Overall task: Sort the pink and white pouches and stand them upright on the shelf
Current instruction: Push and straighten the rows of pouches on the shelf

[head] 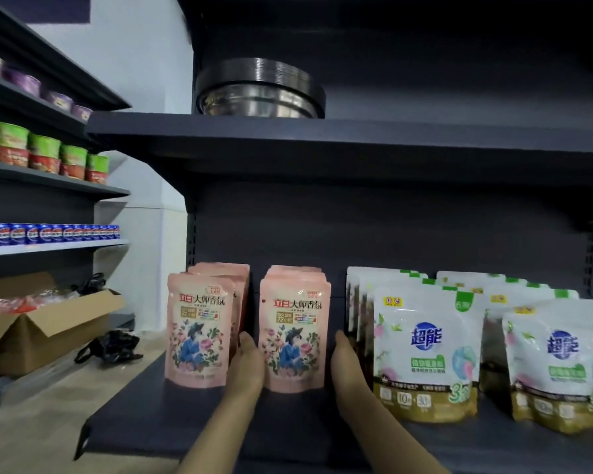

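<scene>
Two rows of pink pouches stand upright on the dark shelf (172,425): a left row (199,330) and a second row (293,333) beside it. To the right stand two rows of white pouches, one row (425,350) nearer the middle and another (558,364) at the far right. My left hand (249,362) lies flat against the left side of the second pink row. My right hand (348,366) lies flat against that row's right side, next to the white pouches. The fingertips of both hands are hidden behind the pouches.
A stack of steel bowls (259,88) sits on the shelf above. At left, another rack holds green-lidded cups (43,153) and blue cans (48,233). An open cardboard box (45,333) and a black bag (112,345) lie on the floor at left.
</scene>
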The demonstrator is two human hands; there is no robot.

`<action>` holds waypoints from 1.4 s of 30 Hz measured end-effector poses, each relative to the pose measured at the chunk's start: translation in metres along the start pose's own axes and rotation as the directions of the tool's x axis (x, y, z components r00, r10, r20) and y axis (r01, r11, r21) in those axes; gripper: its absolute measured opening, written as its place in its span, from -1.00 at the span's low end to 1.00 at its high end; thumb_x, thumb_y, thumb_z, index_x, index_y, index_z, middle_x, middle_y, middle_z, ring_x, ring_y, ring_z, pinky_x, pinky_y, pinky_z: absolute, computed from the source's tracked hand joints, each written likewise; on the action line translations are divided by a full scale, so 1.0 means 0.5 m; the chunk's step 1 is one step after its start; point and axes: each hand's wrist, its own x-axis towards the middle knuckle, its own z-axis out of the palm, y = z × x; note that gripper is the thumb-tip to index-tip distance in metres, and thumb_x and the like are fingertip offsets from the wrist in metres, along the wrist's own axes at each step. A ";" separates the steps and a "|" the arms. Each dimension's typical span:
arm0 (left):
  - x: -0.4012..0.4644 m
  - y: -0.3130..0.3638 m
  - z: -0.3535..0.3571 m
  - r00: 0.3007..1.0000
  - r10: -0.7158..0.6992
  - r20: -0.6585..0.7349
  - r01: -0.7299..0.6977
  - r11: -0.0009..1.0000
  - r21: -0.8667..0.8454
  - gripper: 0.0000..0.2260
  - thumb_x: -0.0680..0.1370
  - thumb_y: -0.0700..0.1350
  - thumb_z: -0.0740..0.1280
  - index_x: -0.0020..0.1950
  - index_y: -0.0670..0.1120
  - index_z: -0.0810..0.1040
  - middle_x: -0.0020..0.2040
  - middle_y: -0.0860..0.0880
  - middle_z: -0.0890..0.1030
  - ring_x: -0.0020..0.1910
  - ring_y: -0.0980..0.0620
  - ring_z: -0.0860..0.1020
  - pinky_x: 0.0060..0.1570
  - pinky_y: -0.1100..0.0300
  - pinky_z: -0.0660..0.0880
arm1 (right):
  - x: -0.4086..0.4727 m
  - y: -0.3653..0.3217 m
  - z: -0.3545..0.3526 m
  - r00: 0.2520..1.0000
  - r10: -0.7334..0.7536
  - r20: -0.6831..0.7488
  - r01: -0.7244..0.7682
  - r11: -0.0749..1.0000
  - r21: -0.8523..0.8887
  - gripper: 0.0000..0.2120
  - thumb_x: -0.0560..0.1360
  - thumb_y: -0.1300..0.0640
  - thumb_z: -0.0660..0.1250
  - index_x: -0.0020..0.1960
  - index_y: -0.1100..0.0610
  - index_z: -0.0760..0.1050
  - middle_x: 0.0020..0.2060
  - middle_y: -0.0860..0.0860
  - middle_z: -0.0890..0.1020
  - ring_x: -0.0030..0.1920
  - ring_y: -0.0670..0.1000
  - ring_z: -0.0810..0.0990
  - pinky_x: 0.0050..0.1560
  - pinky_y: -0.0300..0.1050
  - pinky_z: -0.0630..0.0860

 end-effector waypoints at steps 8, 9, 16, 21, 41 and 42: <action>0.144 -0.051 0.017 0.975 -0.161 0.156 0.209 0.907 -0.366 -0.25 0.42 0.43 0.01 0.38 -0.09 0.37 0.33 -0.21 0.47 0.27 -0.17 0.48 0.32 -0.19 0.36 | 0.059 -0.009 0.013 0.995 0.065 0.076 -0.077 0.984 0.161 -0.38 0.62 -0.16 -0.09 0.13 0.27 0.56 -0.30 0.18 0.67 -0.19 0.16 0.60 -0.22 -0.02 0.49; 0.122 -0.025 0.014 0.967 -0.169 0.189 0.231 0.895 -0.381 -0.33 0.49 0.37 -0.01 0.31 -0.11 0.42 0.30 -0.23 0.49 0.27 -0.19 0.48 0.31 -0.17 0.37 | 0.073 -0.006 0.016 0.993 0.074 0.089 -0.088 0.984 0.156 -0.38 0.62 -0.14 -0.09 0.04 0.28 0.58 -0.35 0.18 0.67 -0.21 0.16 0.60 -0.24 -0.01 0.49; 0.112 -0.003 0.013 0.942 -0.141 0.305 0.246 0.907 -0.342 -0.46 0.62 0.16 -0.09 -0.17 -0.09 0.57 0.21 -0.25 0.56 0.25 -0.24 0.49 0.29 -0.12 0.35 | 0.091 -0.004 0.030 0.987 0.095 0.130 -0.118 0.977 0.178 -0.45 0.62 -0.09 -0.06 0.18 0.28 0.53 0.03 0.27 0.64 -0.08 0.20 0.63 -0.17 0.00 0.53; 0.122 -0.001 0.026 0.937 -0.127 0.325 0.253 0.889 -0.381 -0.48 0.64 0.09 -0.05 -0.20 -0.15 0.58 -0.02 -0.15 0.63 -0.01 -0.16 0.57 0.14 -0.04 0.39 | 0.095 -0.003 0.024 0.986 0.079 0.145 -0.103 0.981 0.167 -0.47 0.63 -0.06 -0.07 0.12 0.28 0.55 -0.05 0.26 0.66 -0.10 0.20 0.62 -0.19 0.00 0.52; 0.179 -0.014 0.028 0.928 -0.172 0.330 0.290 0.890 -0.353 -0.41 0.61 0.19 -0.04 -0.17 -0.15 0.64 -0.23 -0.17 0.69 -0.11 -0.13 0.58 0.16 -0.02 0.40 | 0.147 -0.001 0.009 0.985 -0.023 0.169 0.000 0.991 0.134 -0.44 0.62 -0.11 -0.09 0.05 0.22 0.58 -0.26 0.21 0.72 -0.23 0.19 0.69 -0.14 0.02 0.52; 0.178 -0.014 0.029 0.924 -0.170 0.341 0.296 0.885 -0.360 -0.41 0.61 0.20 -0.04 -0.17 -0.14 0.65 -0.27 -0.17 0.68 -0.13 -0.13 0.58 0.13 -0.01 0.40 | 0.144 -0.001 0.011 0.981 -0.037 0.192 0.011 0.991 0.135 -0.42 0.62 -0.12 -0.10 0.07 0.22 0.58 -0.22 0.22 0.72 -0.18 0.21 0.69 -0.11 0.04 0.52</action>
